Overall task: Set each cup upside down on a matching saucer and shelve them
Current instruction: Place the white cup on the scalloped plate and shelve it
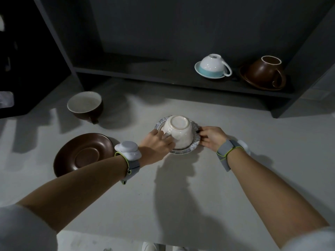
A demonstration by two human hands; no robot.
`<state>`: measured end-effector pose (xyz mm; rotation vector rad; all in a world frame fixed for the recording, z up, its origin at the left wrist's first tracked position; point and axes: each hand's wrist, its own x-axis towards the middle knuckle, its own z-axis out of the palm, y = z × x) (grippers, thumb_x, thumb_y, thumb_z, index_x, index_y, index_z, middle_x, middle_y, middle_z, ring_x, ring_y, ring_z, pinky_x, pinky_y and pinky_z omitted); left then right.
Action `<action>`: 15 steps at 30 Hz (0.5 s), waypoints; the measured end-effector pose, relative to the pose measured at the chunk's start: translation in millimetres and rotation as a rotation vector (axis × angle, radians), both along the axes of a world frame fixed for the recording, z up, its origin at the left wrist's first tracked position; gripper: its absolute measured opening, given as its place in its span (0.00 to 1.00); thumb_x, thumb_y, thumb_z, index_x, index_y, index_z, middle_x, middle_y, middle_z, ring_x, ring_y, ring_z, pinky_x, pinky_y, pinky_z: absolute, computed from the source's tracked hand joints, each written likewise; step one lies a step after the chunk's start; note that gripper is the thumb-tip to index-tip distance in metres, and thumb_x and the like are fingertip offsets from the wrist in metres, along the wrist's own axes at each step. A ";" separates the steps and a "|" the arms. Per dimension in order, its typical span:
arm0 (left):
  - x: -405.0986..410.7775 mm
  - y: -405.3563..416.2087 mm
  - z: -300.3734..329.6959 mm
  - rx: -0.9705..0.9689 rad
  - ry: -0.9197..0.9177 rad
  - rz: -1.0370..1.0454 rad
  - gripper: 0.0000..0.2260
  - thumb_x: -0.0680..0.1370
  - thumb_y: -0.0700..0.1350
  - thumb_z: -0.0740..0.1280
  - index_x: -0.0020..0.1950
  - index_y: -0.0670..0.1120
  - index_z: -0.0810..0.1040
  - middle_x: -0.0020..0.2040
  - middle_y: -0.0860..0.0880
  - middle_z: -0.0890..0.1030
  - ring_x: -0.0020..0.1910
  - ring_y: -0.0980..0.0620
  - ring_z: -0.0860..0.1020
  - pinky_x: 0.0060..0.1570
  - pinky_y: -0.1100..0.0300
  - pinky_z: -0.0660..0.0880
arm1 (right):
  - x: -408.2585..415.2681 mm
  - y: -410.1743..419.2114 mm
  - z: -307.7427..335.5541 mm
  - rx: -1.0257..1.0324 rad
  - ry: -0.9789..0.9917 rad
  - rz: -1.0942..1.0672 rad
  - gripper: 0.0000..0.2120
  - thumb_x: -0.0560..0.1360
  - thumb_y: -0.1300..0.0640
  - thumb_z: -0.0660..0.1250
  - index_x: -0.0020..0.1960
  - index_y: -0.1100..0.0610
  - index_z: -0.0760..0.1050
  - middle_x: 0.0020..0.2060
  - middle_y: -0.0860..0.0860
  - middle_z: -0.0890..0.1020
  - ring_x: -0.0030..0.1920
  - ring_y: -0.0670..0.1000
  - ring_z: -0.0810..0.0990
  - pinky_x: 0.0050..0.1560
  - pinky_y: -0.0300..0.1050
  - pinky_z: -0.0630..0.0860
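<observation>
Two cup-and-saucer sets are already placed on the shelf (137,74): a white-and-teal cup (212,65) inverted on its pale saucer (201,73), and just beyond it toward the shelf's right end a brown cup (263,72) inverted on a brown saucer (253,82). A third set is being handled on the tabletop (253,142), in front of the shelf and below the white-and-teal set. There a cream cup (181,131) stands upside down on a patterned saucer (183,151).

The saucer is held from both sides. The left hand (155,144) is closed on the saucer's left rim, its fingers (165,135) lying against the cup wall near the handle. The right hand (213,137) is pinched narrowly on the right rim. Whether either set of fingers reaches under the saucer cannot be told.

The coming move appears to turn on one relation: the shelf lies straight ahead of the held saucer and higher than the tabletop, so the set would have to be raised level and carried forward. Free shelf space lies to the left of the white-and-teal set. Both hands are equally near, one on each side, which should help keep the loose cup from sliding.

Left of the held saucer, one upright brown cup (85,105) and an empty brown saucer (81,153) remain unpaired, well apart from each other.
</observation>
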<state>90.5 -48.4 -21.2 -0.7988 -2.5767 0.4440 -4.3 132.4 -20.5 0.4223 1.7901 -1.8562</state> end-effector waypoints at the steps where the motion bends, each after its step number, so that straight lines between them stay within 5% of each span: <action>1: 0.2 -1.3 -0.7 -0.007 0.012 -0.017 0.12 0.65 0.39 0.60 0.30 0.49 0.82 0.30 0.52 0.82 0.27 0.51 0.79 0.29 0.65 0.74 | 0.1 -0.2 0.5 -0.001 -0.003 -0.001 0.17 0.76 0.74 0.53 0.36 0.60 0.72 0.33 0.57 0.74 0.32 0.52 0.75 0.21 0.34 0.76; 4: 0.0 -7.4 -3.6 0.006 0.064 -0.076 0.09 0.65 0.40 0.63 0.33 0.51 0.81 0.37 0.52 0.84 0.36 0.47 0.81 0.39 0.57 0.77 | 0.3 -0.4 2.3 0.003 -0.009 -0.007 0.16 0.76 0.74 0.54 0.36 0.60 0.72 0.33 0.57 0.74 0.33 0.52 0.74 0.21 0.35 0.76; 7: -0.4 -14.8 -7.4 0.036 0.135 -0.134 0.08 0.66 0.40 0.64 0.35 0.51 0.80 0.40 0.54 0.85 0.46 0.47 0.70 0.42 0.55 0.67 | 1.8 -0.1 4.7 0.001 -0.015 -0.013 0.15 0.76 0.73 0.55 0.35 0.60 0.71 0.33 0.57 0.74 0.33 0.52 0.74 0.20 0.35 0.76; 12: 0.0 -22.8 -7.7 0.110 0.110 -0.213 0.06 0.67 0.40 0.67 0.35 0.51 0.81 0.40 0.55 0.85 0.44 0.49 0.70 0.35 0.62 0.73 | 5.1 0.0 6.5 -0.006 -0.033 -0.003 0.15 0.77 0.72 0.56 0.35 0.61 0.71 0.33 0.56 0.73 0.29 0.51 0.76 0.30 0.38 0.79; 15: 2.1 -21.0 0.2 0.172 0.026 -0.217 0.05 0.65 0.41 0.69 0.35 0.50 0.82 0.42 0.53 0.86 0.36 0.49 0.80 0.31 0.63 0.73 | 5.7 0.7 7.3 0.003 -0.034 -0.025 0.14 0.77 0.72 0.56 0.35 0.61 0.70 0.32 0.57 0.73 0.28 0.52 0.77 0.21 0.35 0.76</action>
